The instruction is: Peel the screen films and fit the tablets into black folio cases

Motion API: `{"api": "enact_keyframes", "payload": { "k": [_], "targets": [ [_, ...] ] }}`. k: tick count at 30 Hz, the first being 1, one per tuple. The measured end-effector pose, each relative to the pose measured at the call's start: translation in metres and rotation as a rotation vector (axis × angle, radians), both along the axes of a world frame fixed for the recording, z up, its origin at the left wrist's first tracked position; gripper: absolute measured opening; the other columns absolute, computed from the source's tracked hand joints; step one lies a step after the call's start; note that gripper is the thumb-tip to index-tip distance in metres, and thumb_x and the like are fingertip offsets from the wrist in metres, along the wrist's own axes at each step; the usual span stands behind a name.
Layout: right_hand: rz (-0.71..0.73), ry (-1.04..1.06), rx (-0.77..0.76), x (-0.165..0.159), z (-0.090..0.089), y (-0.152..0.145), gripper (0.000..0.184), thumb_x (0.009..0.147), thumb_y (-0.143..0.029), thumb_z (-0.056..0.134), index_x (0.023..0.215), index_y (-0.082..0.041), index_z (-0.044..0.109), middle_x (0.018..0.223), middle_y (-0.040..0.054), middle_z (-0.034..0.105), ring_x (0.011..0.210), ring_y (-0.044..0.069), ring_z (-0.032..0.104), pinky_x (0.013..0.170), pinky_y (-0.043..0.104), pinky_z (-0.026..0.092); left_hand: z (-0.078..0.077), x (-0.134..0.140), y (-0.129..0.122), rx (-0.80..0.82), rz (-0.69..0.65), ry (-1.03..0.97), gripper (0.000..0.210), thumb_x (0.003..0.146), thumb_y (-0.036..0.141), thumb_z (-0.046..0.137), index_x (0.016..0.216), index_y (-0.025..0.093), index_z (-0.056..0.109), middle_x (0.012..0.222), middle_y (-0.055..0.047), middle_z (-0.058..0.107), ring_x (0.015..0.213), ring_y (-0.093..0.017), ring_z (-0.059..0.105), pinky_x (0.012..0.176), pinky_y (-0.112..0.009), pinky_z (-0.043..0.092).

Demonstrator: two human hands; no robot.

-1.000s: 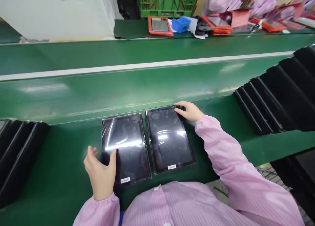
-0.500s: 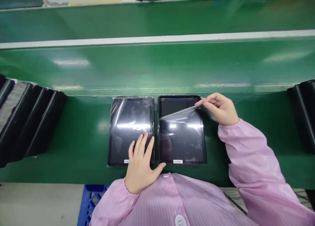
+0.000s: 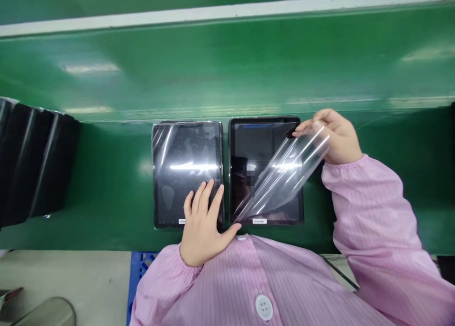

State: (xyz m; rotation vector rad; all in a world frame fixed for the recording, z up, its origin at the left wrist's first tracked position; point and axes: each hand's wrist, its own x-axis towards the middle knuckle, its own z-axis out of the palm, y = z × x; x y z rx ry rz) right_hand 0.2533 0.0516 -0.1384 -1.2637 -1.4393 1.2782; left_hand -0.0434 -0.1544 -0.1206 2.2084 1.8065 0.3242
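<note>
Two black tablets lie side by side on the green bench. My left hand (image 3: 204, 226) is spread over the lower right of the left tablet (image 3: 177, 174), fingertips on its film-covered screen, thumb reaching to the bottom left corner of the right tablet (image 3: 245, 141). Clear protective film (image 3: 284, 174) is lifted off most of the right screen and curls across it diagonally. My right hand (image 3: 334, 134) pinches that film near the upper right corner. A small white label (image 3: 259, 221) sits at the right tablet's lower edge; a similar label on the left is partly covered by my hand.
Several black tablets or cases (image 3: 39, 160) lean in a row at the left end of the green bench (image 3: 113, 188). A white strip (image 3: 177, 18) runs along the back. Below the front edge is a blue plastic crate (image 3: 135, 274).
My right hand has pulled the film farther up and right, baring much more of the right screen. My left hand stays on the left tablet. The view has tipped downward.
</note>
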Motion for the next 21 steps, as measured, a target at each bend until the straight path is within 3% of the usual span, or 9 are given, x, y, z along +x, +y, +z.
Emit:
{"api": "enact_keyframes", "payload": {
  "k": [3,5,9,13,17,21],
  "targets": [
    [0.000,-0.079,0.105,-0.013,0.028,-0.004,0.021,0.087,-0.032,0.069,0.085,-0.021,0.051,0.072,0.0027,0.074,0.070,0.013,0.074,0.068,0.027,0.057,0.001,-0.001,0.004,0.009,0.030,-0.029,0.069,0.084,0.049,0.062,0.142,0.015,0.044,0.146,-0.021,0.045,0.135,-0.038,0.041,0.109,-0.053,0.027],
    [0.086,-0.165,0.144,-0.023,0.053,-0.006,0.015,0.088,-0.024,0.067,0.088,-0.019,0.053,0.065,-0.0036,0.071,0.062,0.009,0.071,0.064,0.021,0.056,0.002,-0.001,0.007,0.025,0.071,-0.031,0.057,0.087,0.044,0.060,0.137,0.018,0.051,0.140,-0.019,0.050,0.130,-0.036,0.046,0.106,-0.051,0.032],
    [0.315,-0.132,0.030,-0.050,0.087,-0.005,0.018,0.090,-0.008,0.061,0.100,-0.018,0.050,0.060,-0.0098,0.067,0.050,0.008,0.067,0.050,0.015,0.052,0.004,0.000,0.012,0.001,0.100,-0.002,0.053,0.089,0.042,0.058,0.136,0.020,0.052,0.137,-0.018,0.051,0.127,-0.036,0.047,0.105,-0.053,0.033],
    [0.390,0.032,-0.036,-0.081,0.084,0.007,0.014,0.094,-0.010,0.056,0.104,-0.019,0.052,0.062,-0.0091,0.066,0.057,0.011,0.069,0.054,0.019,0.057,0.006,0.003,0.012,-0.046,0.111,-0.008,0.056,0.088,0.046,0.056,0.138,0.020,0.050,0.141,-0.018,0.047,0.130,-0.038,0.044,0.106,-0.057,0.032],
    [0.251,0.055,-0.213,-0.103,0.064,0.021,0.015,0.098,-0.009,0.049,0.109,-0.018,0.051,0.066,-0.0083,0.066,0.062,0.009,0.069,0.065,0.022,0.060,0.008,0.004,0.012,-0.057,0.107,-0.004,0.058,0.088,0.048,0.056,0.139,0.021,0.050,0.143,-0.019,0.045,0.131,-0.040,0.043,0.106,-0.060,0.031],
    [0.165,0.090,-0.370,-0.102,0.052,0.028,0.018,0.099,-0.013,0.050,0.118,-0.013,0.049,0.072,-0.0008,0.068,0.066,0.011,0.070,0.071,0.027,0.060,0.010,0.004,0.012,-0.062,0.107,-0.028,0.060,0.087,0.050,0.056,0.140,0.023,0.049,0.144,-0.018,0.044,0.133,-0.040,0.041,0.109,-0.060,0.029]
  ]
}}
